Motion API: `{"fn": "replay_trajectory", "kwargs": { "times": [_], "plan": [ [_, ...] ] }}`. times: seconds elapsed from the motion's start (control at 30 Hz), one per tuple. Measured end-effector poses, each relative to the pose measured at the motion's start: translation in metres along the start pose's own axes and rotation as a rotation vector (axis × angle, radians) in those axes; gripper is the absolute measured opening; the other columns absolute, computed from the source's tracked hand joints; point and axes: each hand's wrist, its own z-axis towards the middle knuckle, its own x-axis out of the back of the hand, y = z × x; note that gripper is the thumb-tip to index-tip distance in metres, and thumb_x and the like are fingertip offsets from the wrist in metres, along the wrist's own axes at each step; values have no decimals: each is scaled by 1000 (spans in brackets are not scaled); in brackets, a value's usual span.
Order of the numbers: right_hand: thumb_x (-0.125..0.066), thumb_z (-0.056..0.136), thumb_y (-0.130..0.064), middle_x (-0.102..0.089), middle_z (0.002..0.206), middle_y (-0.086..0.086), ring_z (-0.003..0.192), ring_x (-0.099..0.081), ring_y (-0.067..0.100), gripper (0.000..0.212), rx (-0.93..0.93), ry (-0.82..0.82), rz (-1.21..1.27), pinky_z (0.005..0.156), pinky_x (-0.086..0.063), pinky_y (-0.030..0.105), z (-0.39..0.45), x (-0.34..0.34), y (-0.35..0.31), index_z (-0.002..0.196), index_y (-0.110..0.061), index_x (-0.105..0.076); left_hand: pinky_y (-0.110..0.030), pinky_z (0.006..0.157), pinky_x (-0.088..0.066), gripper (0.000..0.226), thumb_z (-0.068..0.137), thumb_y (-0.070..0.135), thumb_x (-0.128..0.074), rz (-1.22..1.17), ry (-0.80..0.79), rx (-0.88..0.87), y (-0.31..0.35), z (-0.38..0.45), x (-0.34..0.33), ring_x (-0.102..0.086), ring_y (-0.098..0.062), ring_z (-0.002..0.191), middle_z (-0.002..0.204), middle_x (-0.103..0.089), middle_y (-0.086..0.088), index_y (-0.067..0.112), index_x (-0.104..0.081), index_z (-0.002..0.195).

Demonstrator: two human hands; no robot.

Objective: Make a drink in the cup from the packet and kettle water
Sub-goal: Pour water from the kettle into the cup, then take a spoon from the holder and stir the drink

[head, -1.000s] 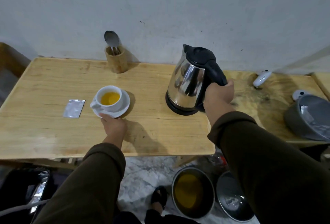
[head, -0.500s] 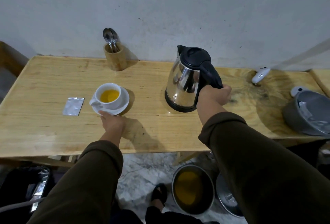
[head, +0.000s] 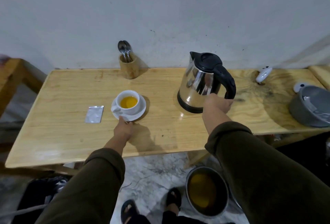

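A white cup [head: 129, 110] holding yellow liquid stands on a white saucer [head: 141, 111] left of the table's middle. My left hand [head: 123, 128] pinches the saucer's near rim. A torn silver packet [head: 94, 114] lies flat to the left of the saucer. The steel kettle [head: 196, 84] with its black lid and handle stands upright on the table to the right. My right hand [head: 216, 105] is curled at the lower end of the kettle's handle; its fingers are hidden behind the hand.
A wooden holder [head: 129, 70] with spoons stands at the wall behind the cup. A white device [head: 263, 74] and a grey pot [head: 310, 109] sit at the right end of the wooden table [head: 160, 134]. Below, a pot of yellow liquid [head: 207, 190] stands by my feet.
The kettle went from tilted and lifted to standing upright on the table. My right hand slid down to the bottom of its handle. My left hand stayed at the saucer.
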Motion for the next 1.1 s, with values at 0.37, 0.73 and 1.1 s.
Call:
{"fn": "replay_trajectory", "kwargs": {
  "times": [0.37,0.73,1.1],
  "plan": [
    [-46,94,-13,-51,141,4,125,-50,24,41,296,-390,-445,93,-41,28,-97,-47,48,135,-17,-50,-40,107,-39,54,96,36,-44,-65,-100,-101,-21,9,48,-47,-36,128,141,-50,-15,13,-34,143],
    [-42,93,-13,-63,126,8,117,-55,27,31,606,-622,-720,87,-42,26,-100,-152,7,115,-13,-64,-36,100,-39,43,98,36,-39,-138,15,-165,-17,39,70,-50,-31,123,132,-58,-13,11,-51,132],
    [-42,93,-10,-63,123,12,114,-59,27,32,792,-718,-867,96,-48,32,-87,-280,-26,115,-4,-63,-14,73,-52,10,93,17,-56,-546,-317,-13,-23,76,90,-62,-7,83,91,-66,1,16,-66,92]
  ]
}}
